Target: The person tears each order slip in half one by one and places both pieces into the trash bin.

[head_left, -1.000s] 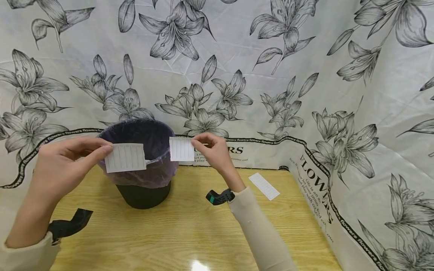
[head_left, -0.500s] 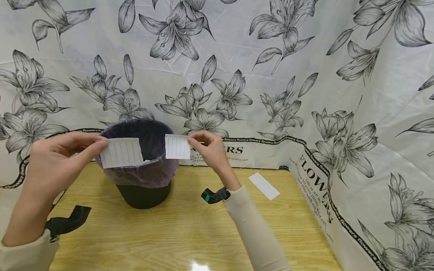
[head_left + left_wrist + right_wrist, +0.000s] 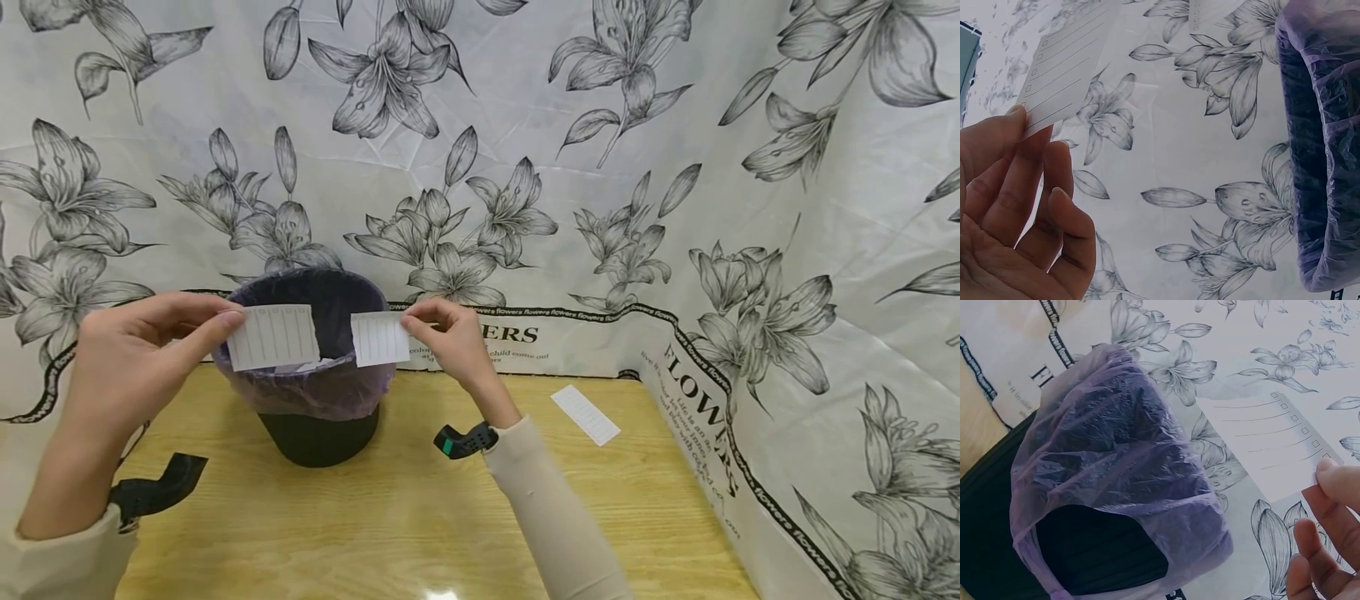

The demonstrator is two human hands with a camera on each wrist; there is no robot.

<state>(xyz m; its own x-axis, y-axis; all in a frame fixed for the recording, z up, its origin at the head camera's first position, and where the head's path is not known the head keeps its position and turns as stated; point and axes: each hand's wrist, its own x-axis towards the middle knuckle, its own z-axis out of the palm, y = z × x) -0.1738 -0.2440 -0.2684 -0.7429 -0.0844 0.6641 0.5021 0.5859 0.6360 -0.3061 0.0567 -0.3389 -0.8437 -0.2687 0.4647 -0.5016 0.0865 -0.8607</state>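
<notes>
Between thumb and fingers my left hand (image 3: 142, 367) pinches a white paper piece (image 3: 273, 337) printed with lines and small checkboxes. Its right edge looks uneven, as if torn. A second, smaller lined piece (image 3: 380, 339) is pinched by my right hand (image 3: 453, 342) at its right edge; the right wrist view shows checkboxes on this piece (image 3: 1266, 437) too. The two papers are apart, both held up in front of a black trash bin (image 3: 318, 437) with a purple plastic liner (image 3: 315, 398). Some white bits show at the bin's front rim, partly hidden by the left paper.
On the wooden tabletop (image 3: 420, 525) a white printed paper strip (image 3: 586, 414) lies to the right. White cloth with black flower drawings (image 3: 517, 83) hangs behind and along the right side. The bin stands by the back edge.
My right hand has moved left with its paper, nearer the left paper. My left hand has risen slightly with its paper. The strip and the bin have stayed put.
</notes>
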